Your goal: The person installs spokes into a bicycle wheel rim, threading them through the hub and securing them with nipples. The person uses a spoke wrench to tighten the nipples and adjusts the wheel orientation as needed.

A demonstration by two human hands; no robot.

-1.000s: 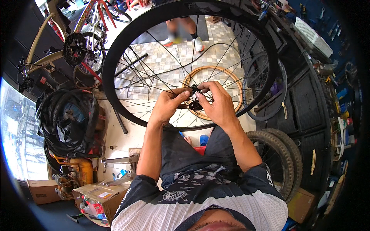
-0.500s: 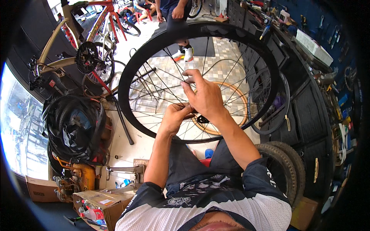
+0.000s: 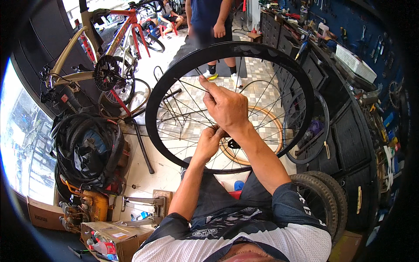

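A black bicycle wheel [image 3: 233, 49] with a deep rim and thin black spokes is tilted in front of me, its near edge over my thighs. My left hand [image 3: 210, 143] is closed beside the dark hub [image 3: 233, 144], thumb and fingers pressed together among the spokes; what they pinch is hidden. Just above it, my right hand [image 3: 227, 109] is inside the rim's outline. Its index finger points towards the far left rim, along a spoke, while the thumb and other fingers curl in around that spoke.
A tan-edged hoop [image 3: 275, 124] lies on the floor beyond the wheel. Bike frames [image 3: 65, 81] and a heap of black tyres [image 3: 87, 144] stand left. Knobbly tyres [image 3: 336, 196] lean at right by black drawers [image 3: 345, 146]. Another person [image 3: 209, 19] stands ahead.
My right hand's index finger has stretched out and the thumb-finger gap has closed. Both hands and the wheel appear slightly lower in view. The other person's feet have moved apart.
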